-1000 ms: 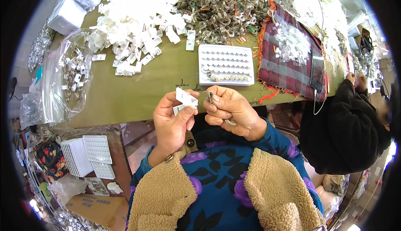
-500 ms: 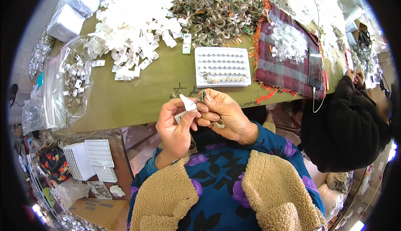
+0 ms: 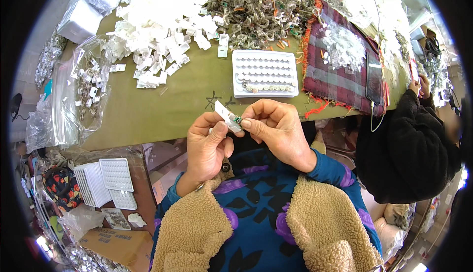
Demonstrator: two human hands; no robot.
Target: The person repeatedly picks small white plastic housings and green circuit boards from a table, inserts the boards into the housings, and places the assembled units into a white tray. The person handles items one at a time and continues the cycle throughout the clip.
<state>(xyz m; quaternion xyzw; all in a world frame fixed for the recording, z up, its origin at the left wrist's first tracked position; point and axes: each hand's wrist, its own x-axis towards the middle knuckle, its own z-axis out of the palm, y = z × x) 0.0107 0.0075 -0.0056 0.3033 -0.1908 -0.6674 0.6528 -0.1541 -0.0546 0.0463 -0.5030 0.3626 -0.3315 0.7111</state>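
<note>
My left hand (image 3: 207,146) pinches a small white card (image 3: 226,116) near the table's front edge. My right hand (image 3: 273,129) meets it from the right, fingertips closed on a tiny greenish piece (image 3: 238,120) pressed against the card. Just beyond the hands lies a white tray (image 3: 265,73) of round pockets, its front row filled with small pieces. A heap of white cards (image 3: 162,16) and a heap of greenish-brown ring pieces (image 3: 256,6) lie further back on the olive tabletop (image 3: 162,109).
A clear bag (image 3: 81,95) of carded pieces lies at the left. At the right, a plaid cloth (image 3: 340,75) carries clear bits and a dark phone (image 3: 374,82). A person in a black sleeve (image 3: 409,144) works beside me. Spare trays (image 3: 106,183) are stacked below left.
Both hands have shifted slightly together in front of the table edge; the card stays in my left hand while my right fingers have closed onto its upper end.
</note>
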